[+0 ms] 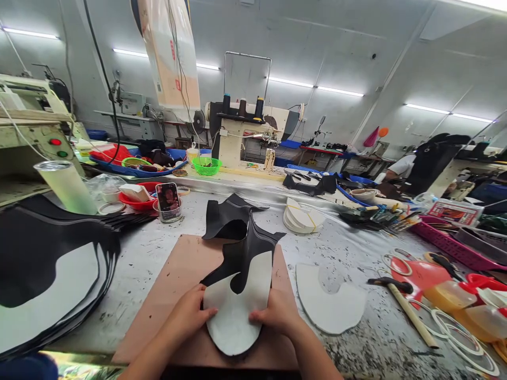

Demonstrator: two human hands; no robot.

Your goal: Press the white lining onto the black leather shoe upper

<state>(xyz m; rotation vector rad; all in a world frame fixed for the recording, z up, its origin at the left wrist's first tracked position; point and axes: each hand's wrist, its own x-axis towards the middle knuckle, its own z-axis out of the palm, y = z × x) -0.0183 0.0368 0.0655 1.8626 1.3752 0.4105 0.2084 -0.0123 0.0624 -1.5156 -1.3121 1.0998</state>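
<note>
A black leather shoe upper (pixel 253 245) with a white lining piece (pixel 233 330) on its rounded near end lies over a pinkish-brown board (pixel 158 306). My left hand (pixel 194 311) grips its left edge, thumb on the white face and fingers underneath. On the opposite edge my right hand (pixel 275 314) holds it the same way. Beyond it, another black leather piece (pixel 225 214) rests on the table. To the right lies a loose white U-shaped piece (pixel 330 303). A stack of black pieces with white linings (pixel 55 274) sits at the left.
A banded bundle of white pieces (pixel 301 217), a phone in a clear cup (pixel 168 203) and a red bowl (pixel 138 198) stand farther back. A hammer (pixel 412 314) and glue containers (pixel 455 298) are at right. Behind stands a sewing machine (pixel 233 140); a person's sleeve (pixel 404 166) shows far right.
</note>
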